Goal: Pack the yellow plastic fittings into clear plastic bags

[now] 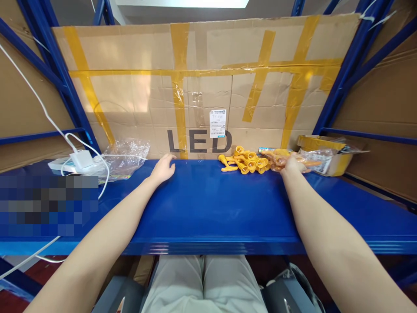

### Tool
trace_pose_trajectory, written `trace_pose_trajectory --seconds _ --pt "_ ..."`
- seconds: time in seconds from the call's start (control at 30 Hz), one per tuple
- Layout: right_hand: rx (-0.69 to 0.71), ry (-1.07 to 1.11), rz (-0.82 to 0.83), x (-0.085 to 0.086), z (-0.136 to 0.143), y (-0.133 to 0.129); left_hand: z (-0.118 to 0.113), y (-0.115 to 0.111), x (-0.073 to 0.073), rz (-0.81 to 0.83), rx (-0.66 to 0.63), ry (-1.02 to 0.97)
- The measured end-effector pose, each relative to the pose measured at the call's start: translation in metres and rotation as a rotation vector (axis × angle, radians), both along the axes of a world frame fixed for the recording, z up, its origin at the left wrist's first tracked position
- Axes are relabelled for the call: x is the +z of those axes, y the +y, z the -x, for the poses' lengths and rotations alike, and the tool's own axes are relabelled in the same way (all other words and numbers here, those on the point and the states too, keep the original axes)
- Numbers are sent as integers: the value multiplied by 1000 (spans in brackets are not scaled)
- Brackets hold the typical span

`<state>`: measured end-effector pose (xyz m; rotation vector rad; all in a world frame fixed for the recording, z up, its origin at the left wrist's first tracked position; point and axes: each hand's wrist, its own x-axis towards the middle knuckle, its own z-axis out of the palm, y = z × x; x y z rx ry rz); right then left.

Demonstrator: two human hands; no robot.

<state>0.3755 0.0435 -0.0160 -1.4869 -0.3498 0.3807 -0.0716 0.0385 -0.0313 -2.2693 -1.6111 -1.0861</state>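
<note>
A clear bag (280, 157) of yellow parts is touched by the right hand (292, 165) at the back of the blue shelf (208, 204); fingers are curled on it, grip not clearly seen. The left hand (163, 168) is laid flat and open on the shelf, holding nothing. A loose yellow pile (244, 162) is seen just left of the bag. A yellow box (325, 156) holding plastic-wrapped items is placed to the right. An empty bag (125, 156) and charger (82, 159) are noted far left, cardboard (202, 87) behind.

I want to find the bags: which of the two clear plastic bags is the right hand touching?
The bag with orange parts, beside the cardboard box; the right hand rests on it.
</note>
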Motion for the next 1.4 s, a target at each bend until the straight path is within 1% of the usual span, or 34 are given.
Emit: trace_pose_trajectory --seconds 0.1,0.2,0.27,0.33,0.4,0.5,0.57,0.77,0.87,1.0,1.27,1.33,1.4 --pt "-36 -68 108 0 4 -4 -1 -1 1 12 0 13" --pt "-102 -205 242 -1 11 -13 -1 -2 1 9 2 20" --pt "-154 -354 342 -3 14 -19 -1 -2 1 7 -1 22" --pt "-169 -535 387 -8 16 -21 -1 -2 1 7 -4 20" --pt "-100 -699 426 -12 15 -19 -2 -3 2 8 -3 19" --pt "81 -837 532 -15 12 -13 -3 -5 2 9 6 22" --pt "137 -862 574 -16 9 -9 -4 -5 3 13 10 25" --pt "188 -891 596 -17 2 -4 -3 -5 2 20 7 31" --pt "217 -939 602 -20 0 -3 -3 -5 3 16 3 32" --pt "240 -1003 674 -20 -1 -3 -3 -6 3 8 -3 34" --pt "202 -983 718 -15 6 -9 -2 -4 2 4 -7 32" --pt "191 -993 700 -16 5 -8 -2 -4 2 8 -7 35" --pt "190 -1016 648 -18 4 -7 -3 -5 2 26 0 36"
